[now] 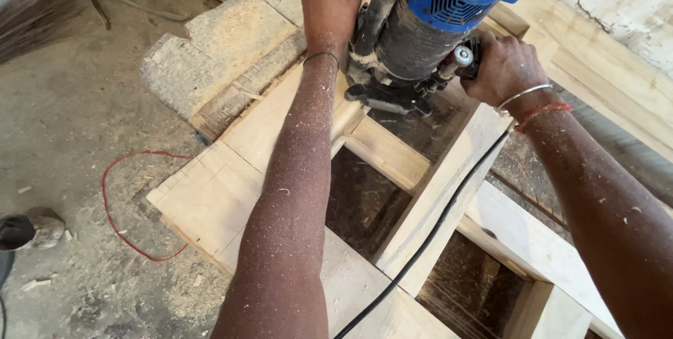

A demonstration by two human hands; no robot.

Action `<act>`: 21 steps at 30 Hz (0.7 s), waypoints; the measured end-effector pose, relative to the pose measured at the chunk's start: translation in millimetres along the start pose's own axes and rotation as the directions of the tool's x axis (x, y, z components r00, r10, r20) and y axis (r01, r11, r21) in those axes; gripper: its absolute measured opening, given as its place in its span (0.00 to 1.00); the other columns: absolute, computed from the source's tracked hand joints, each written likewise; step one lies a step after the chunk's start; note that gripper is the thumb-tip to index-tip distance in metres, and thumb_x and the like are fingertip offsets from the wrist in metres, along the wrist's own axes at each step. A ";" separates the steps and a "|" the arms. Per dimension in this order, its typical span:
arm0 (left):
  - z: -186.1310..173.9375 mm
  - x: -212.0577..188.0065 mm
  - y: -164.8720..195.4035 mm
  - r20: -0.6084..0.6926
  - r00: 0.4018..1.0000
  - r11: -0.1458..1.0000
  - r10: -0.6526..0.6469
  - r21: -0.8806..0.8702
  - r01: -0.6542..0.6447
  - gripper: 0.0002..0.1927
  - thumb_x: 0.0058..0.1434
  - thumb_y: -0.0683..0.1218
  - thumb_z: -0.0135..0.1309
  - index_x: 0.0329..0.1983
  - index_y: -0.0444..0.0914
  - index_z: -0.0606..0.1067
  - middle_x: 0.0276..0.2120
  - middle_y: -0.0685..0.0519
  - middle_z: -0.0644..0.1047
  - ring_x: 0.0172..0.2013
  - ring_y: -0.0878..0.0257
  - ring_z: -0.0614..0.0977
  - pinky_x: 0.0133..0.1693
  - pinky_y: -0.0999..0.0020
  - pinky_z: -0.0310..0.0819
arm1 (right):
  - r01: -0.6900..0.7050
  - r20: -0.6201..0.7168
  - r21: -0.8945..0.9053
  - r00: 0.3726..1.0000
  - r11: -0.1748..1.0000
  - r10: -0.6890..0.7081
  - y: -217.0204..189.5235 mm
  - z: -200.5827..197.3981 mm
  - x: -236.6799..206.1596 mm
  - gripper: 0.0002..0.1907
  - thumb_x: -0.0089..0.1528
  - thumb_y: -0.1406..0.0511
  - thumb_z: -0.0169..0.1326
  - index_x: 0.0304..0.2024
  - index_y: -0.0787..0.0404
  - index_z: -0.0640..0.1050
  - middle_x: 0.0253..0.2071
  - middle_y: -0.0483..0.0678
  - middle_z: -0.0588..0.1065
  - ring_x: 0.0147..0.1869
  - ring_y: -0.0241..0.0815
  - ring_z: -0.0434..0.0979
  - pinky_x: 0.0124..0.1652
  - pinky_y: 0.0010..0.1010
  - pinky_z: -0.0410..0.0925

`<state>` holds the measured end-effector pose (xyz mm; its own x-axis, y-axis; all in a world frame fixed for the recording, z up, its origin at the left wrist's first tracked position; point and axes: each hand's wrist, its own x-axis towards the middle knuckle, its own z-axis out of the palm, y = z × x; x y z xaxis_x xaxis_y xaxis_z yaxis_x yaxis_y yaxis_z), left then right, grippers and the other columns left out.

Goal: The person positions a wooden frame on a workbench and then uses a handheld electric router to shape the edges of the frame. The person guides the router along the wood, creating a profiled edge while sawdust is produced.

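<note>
Both hands are gripping a blue router [427, 23]: the left hand [329, 2] and right hand [501, 69] are clenching its side handles. It is standing upright, base down, on the wooden frame [392, 157], its cord [427, 241] trailing toward the person.

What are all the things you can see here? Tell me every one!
Router: one, blue top and black base, standing on the wooden frame.
Wooden frame: one, pale wood, under both arms.
Black cord: one, running from the router down over the frame.
Red wire: one, looped on the dusty floor at left.
Sawdust pile: pale, on boards at upper left.
Bangle: one, silver, on the right wrist.
Left hand: gripping the router's left handle.
Right hand: gripping the router's right handle.
</note>
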<state>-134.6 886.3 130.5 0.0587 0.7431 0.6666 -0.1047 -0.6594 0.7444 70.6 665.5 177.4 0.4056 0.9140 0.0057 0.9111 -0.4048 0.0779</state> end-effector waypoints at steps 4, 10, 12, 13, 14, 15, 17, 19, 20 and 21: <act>2.0 -1.4 0.9 0.005 0.998 0.997 -0.058 0.056 0.058 0.13 0.63 0.49 0.60 0.33 0.33 0.78 0.22 0.47 0.81 0.23 0.58 0.84 0.32 0.58 0.78 | 0.033 -0.049 -0.077 0.998 0.997 -0.036 3.1 3.9 -1.6 0.25 0.56 0.62 0.61 0.54 0.67 0.75 0.35 0.60 0.81 0.36 0.55 0.84 0.44 0.43 0.79; 6.7 -4.5 5.7 -0.005 0.999 0.998 -0.034 0.052 0.034 0.13 0.63 0.50 0.60 0.33 0.34 0.77 0.23 0.46 0.81 0.26 0.55 0.85 0.33 0.57 0.78 | 0.039 -0.079 -0.056 0.996 0.998 -0.044 8.3 7.6 -9.9 0.24 0.54 0.62 0.61 0.52 0.65 0.76 0.35 0.60 0.81 0.34 0.56 0.84 0.44 0.43 0.79; 6.6 -5.9 8.6 0.009 0.998 0.996 -0.061 0.064 0.060 0.14 0.62 0.50 0.60 0.32 0.34 0.77 0.23 0.46 0.81 0.26 0.54 0.85 0.33 0.56 0.78 | 0.029 -0.082 -0.041 0.996 0.999 -0.032 9.4 6.5 -14.4 0.24 0.56 0.61 0.61 0.52 0.65 0.76 0.34 0.59 0.81 0.33 0.57 0.83 0.44 0.44 0.79; 6.6 -6.1 10.1 0.027 0.996 0.995 -0.085 0.057 0.083 0.14 0.63 0.50 0.60 0.31 0.33 0.77 0.22 0.46 0.80 0.24 0.54 0.85 0.32 0.55 0.77 | 0.025 -0.086 -0.032 0.996 0.999 -0.028 9.4 5.9 -16.1 0.23 0.57 0.61 0.61 0.52 0.64 0.76 0.34 0.59 0.81 0.33 0.57 0.83 0.44 0.44 0.78; 6.8 -5.7 11.7 0.046 0.993 0.993 -0.107 0.049 0.104 0.15 0.63 0.50 0.60 0.31 0.33 0.76 0.22 0.46 0.80 0.23 0.55 0.85 0.31 0.55 0.77 | 0.011 -0.069 -0.030 0.998 0.999 -0.013 9.0 5.2 -17.6 0.24 0.56 0.61 0.61 0.52 0.65 0.76 0.34 0.59 0.81 0.33 0.56 0.83 0.43 0.44 0.79; 7.1 -5.5 13.2 0.047 0.993 0.993 -0.111 0.047 0.109 0.14 0.62 0.50 0.60 0.31 0.33 0.77 0.22 0.46 0.81 0.23 0.56 0.85 0.31 0.56 0.78 | -0.005 -0.053 -0.031 0.999 1.000 0.003 8.7 4.5 -18.9 0.24 0.56 0.61 0.61 0.52 0.65 0.76 0.34 0.59 0.81 0.33 0.56 0.84 0.42 0.43 0.79; 8.3 -5.8 15.8 0.049 0.991 0.992 -0.121 0.039 0.119 0.13 0.61 0.51 0.59 0.32 0.35 0.78 0.22 0.48 0.81 0.23 0.57 0.86 0.30 0.58 0.80 | -0.025 -0.045 -0.056 0.999 0.998 0.022 8.2 3.3 -20.9 0.24 0.55 0.60 0.61 0.52 0.65 0.76 0.34 0.59 0.81 0.33 0.56 0.83 0.42 0.44 0.79; 9.8 -6.1 17.0 0.029 0.992 0.992 -0.123 0.045 0.121 0.13 0.62 0.50 0.60 0.32 0.35 0.79 0.21 0.48 0.81 0.24 0.58 0.86 0.31 0.59 0.80 | -0.027 -0.059 -0.098 0.998 0.995 0.022 7.7 3.3 -22.1 0.25 0.54 0.60 0.63 0.51 0.65 0.76 0.33 0.60 0.80 0.34 0.57 0.83 0.43 0.45 0.78; 10.2 -6.5 16.8 0.022 0.992 0.991 -0.126 0.048 0.125 0.12 0.62 0.50 0.60 0.32 0.35 0.79 0.21 0.47 0.81 0.24 0.58 0.86 0.31 0.59 0.80 | -0.036 -0.055 -0.091 0.998 0.995 0.031 7.5 3.7 -22.2 0.25 0.55 0.60 0.63 0.52 0.65 0.76 0.33 0.60 0.80 0.34 0.56 0.83 0.43 0.45 0.78; 10.4 -7.2 16.5 0.042 0.992 0.992 -0.122 0.039 0.120 0.12 0.63 0.49 0.60 0.32 0.35 0.79 0.21 0.48 0.81 0.23 0.59 0.86 0.30 0.60 0.80 | -0.047 -0.046 -0.085 0.998 0.995 0.043 7.7 4.2 -22.5 0.26 0.56 0.60 0.62 0.53 0.65 0.76 0.32 0.60 0.80 0.34 0.56 0.83 0.43 0.44 0.78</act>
<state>-126.4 869.0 138.4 0.1124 0.8124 0.5722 -0.0583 -0.5695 0.8199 68.8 641.7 173.7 0.4408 0.8960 0.0548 0.8814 -0.4435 0.1622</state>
